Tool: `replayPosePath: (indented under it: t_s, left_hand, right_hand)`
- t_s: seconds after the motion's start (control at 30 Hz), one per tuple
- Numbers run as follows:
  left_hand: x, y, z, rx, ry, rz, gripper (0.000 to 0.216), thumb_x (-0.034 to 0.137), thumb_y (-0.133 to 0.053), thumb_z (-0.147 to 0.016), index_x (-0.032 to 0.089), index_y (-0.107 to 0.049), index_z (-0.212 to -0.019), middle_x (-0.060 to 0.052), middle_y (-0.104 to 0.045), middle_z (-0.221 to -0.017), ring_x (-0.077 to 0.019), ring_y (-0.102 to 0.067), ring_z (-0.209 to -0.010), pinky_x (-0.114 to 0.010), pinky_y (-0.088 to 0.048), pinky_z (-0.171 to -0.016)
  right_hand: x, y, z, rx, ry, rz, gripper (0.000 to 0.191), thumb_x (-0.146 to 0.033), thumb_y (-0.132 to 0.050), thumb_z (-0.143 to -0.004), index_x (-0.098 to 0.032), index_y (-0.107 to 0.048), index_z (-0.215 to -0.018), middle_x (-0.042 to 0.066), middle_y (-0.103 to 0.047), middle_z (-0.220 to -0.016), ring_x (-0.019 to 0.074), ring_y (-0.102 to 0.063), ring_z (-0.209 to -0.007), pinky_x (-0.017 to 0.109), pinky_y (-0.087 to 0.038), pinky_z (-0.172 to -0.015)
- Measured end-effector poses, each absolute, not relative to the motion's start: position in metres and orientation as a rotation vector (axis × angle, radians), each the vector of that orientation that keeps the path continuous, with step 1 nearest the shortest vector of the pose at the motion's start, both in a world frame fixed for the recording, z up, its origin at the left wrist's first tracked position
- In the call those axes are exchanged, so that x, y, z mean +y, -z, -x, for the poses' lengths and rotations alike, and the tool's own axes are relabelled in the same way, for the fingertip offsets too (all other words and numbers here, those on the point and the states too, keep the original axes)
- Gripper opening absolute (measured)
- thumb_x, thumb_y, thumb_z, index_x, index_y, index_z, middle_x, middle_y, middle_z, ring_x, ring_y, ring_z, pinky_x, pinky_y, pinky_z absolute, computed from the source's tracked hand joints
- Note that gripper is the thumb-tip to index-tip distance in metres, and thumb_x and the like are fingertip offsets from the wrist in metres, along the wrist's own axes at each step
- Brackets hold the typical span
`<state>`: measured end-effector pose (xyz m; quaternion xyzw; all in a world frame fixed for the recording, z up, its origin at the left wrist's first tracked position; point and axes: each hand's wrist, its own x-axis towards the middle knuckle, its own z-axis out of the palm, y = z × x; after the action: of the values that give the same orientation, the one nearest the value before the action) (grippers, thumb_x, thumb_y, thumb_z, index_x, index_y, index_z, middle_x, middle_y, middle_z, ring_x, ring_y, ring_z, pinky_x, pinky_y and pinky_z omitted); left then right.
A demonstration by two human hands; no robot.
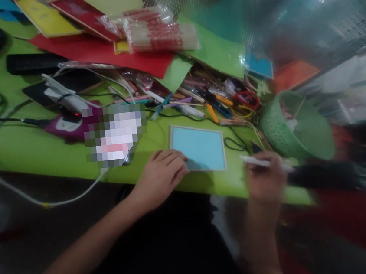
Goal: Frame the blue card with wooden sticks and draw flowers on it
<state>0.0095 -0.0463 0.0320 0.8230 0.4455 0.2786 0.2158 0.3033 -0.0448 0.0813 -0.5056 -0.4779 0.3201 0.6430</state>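
A light blue rectangular card point(200, 147) with a pale, thin border lies flat on the green tabletop in front of me. My left hand point(165, 169) rests at the card's lower left corner, fingers lying side by side and slightly bent, the fingertips touching its edge. To the right of the card, my right hand point(267, 178) is closed around a white pen point(255, 161). The pen's narrow end points left toward the card and is held apart from it. The right hand is blurred.
A phone point(116, 137), partly pixelated, lies left with a white cable. Behind the card are loose pens, sticks and orange-handled pliers point(213, 113). A green basket point(294, 125) stands right. Wrapped stick bundles point(162, 36) lie on coloured sheets. The green table's point(230, 186) front edge is close.
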Motion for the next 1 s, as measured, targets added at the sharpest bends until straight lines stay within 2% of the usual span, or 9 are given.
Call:
replayPosePath:
  t_s: [0.07, 0.13, 0.3, 0.53, 0.67, 0.83, 1.0]
  left_hand:
    - [-0.042, -0.026, -0.009, 1.216, -0.770, -2.308, 0.032, 0.036, -0.041, -0.111, 0.021, -0.067, -0.101, -0.006, -0.073, -0.136, -0.0263, -0.058, -0.138, -0.050, -0.041, -0.116]
    - [-0.040, -0.019, -0.010, 1.221, -0.735, -2.346, 0.029, 0.034, -0.043, -0.111, 0.021, -0.069, -0.104, -0.004, -0.071, -0.142, -0.0271, -0.056, -0.143, -0.053, -0.037, -0.120]
    - [-0.041, -0.011, -0.011, 1.196, -0.706, -2.423, 0.027, 0.035, -0.047, -0.110, 0.021, -0.070, -0.107, -0.003, -0.072, -0.141, -0.0293, -0.062, -0.137, -0.057, -0.041, -0.118]
    - [-0.043, -0.011, -0.011, 1.137, -0.715, -2.399, 0.026, 0.034, -0.047, -0.110, 0.023, -0.070, -0.110, -0.002, -0.070, -0.143, -0.0276, -0.061, -0.139, -0.056, -0.041, -0.119]
    - [-0.042, -0.011, -0.007, 1.125, -0.731, -2.361, 0.028, 0.033, -0.043, -0.111, 0.025, -0.070, -0.116, -0.002, -0.071, -0.142, -0.0262, -0.063, -0.136, -0.057, -0.043, -0.118]
    - [-0.041, -0.014, -0.005, 1.130, -0.747, -2.327, 0.031, 0.035, -0.041, -0.112, 0.023, -0.070, -0.119, -0.004, -0.072, -0.141, -0.0250, -0.065, -0.134, -0.053, -0.044, -0.117]
    - [-0.041, -0.013, -0.005, 1.136, -0.793, -2.318, 0.026, 0.031, -0.046, -0.110, 0.023, -0.069, -0.117, -0.003, -0.073, -0.139, -0.0237, -0.066, -0.131, -0.050, -0.044, -0.116]
  right_hand:
    - [-0.039, -0.085, -0.293, -1.133, -0.794, 1.160, 0.024, -0.044, -0.066, -0.092, -0.022, -0.070, -0.084, 0.000, -0.065, -0.069, 0.0145, -0.060, -0.056, 0.027, -0.040, -0.050]
    - [-0.031, -0.087, -0.284, -1.181, -0.840, 1.160, 0.024, -0.045, -0.068, -0.090, -0.022, -0.072, -0.088, 0.001, -0.068, -0.072, 0.0152, -0.063, -0.060, 0.027, -0.043, -0.052]
    - [-0.008, -0.088, -0.270, -1.228, -0.954, 1.193, 0.019, -0.039, -0.074, -0.083, -0.022, -0.074, -0.091, 0.003, -0.071, -0.078, 0.0172, -0.065, -0.068, 0.030, -0.049, -0.060]
    - [0.028, -0.075, -0.238, -1.254, -1.136, 1.262, 0.012, -0.033, -0.073, -0.078, -0.021, -0.071, -0.080, 0.000, -0.067, -0.071, 0.0140, -0.064, -0.067, 0.025, -0.048, -0.058]
    - [0.038, -0.056, -0.224, -1.261, -1.233, 1.260, 0.013, -0.032, -0.074, -0.078, -0.020, -0.072, -0.083, -0.001, -0.068, -0.072, 0.0116, -0.062, -0.066, 0.023, -0.048, -0.058]
    - [0.040, -0.039, -0.226, -1.281, -1.230, 1.338, 0.016, -0.034, -0.075, -0.079, -0.021, -0.069, -0.084, -0.003, -0.066, -0.070, 0.0105, -0.059, -0.062, 0.022, -0.048, -0.056]
    - [0.039, -0.045, -0.226, -1.375, -1.164, 1.444, 0.016, -0.035, -0.072, -0.080, -0.022, -0.064, -0.081, -0.004, -0.066, -0.066, 0.0097, -0.055, -0.055, 0.022, -0.046, -0.053]
